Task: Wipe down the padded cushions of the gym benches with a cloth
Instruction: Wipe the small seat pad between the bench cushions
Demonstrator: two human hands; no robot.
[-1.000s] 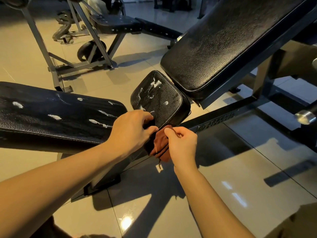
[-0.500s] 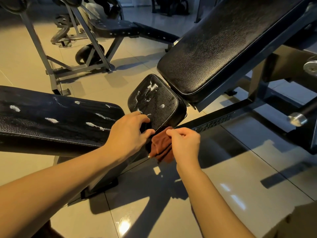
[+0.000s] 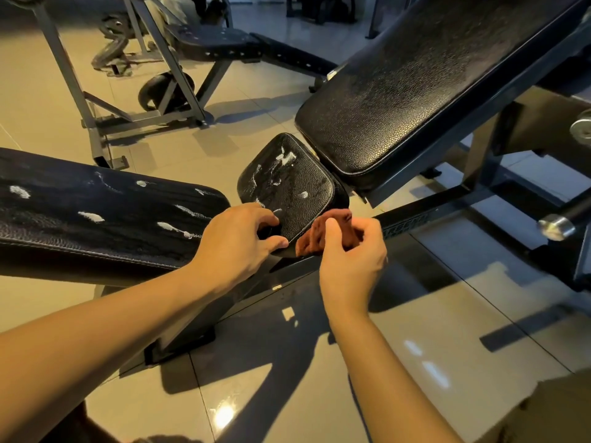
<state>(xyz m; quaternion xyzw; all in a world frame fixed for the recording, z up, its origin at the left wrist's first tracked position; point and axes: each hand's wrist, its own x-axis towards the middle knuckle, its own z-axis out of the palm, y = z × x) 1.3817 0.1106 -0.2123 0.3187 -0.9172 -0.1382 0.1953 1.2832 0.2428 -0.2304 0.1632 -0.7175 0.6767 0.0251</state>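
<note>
The cloth (image 3: 315, 238), rust-brown & bunched up, sits at the near R corner of the small seat cushion (image 3: 287, 187). It touches the pad's lower edge and hangs just below it, over the frame. Your right hand (image 3: 351, 254) has it: thumb & curled fingers pinch the top of the bunch, and the rest spills out to the L of your fingers. Your left hand (image 3: 238, 241) is just beside, on the same cushion's near L corner. Fingers curl over the top face and the thumb lies along the lower edge, so it grips the pad itself. The hands are near each other but apart.

The seat cushion is black, grained & tilted, w/ white smears over its far half and a couple more by your L fingers. Right behind it the long backrest cushion (image 3: 415, 91) slopes up to the R. To the L a second long black cushion (image 3: 96, 212) has white blobs dotted along it. A dark frame rail (image 3: 447, 199) runs under the backrest, w/ a chrome peg end (image 3: 555, 227) at far R. The glossy beige floor (image 3: 287, 394) shows arm shadows. In the bkgd there's another bench (image 3: 211, 43) on a grey frame.
</note>
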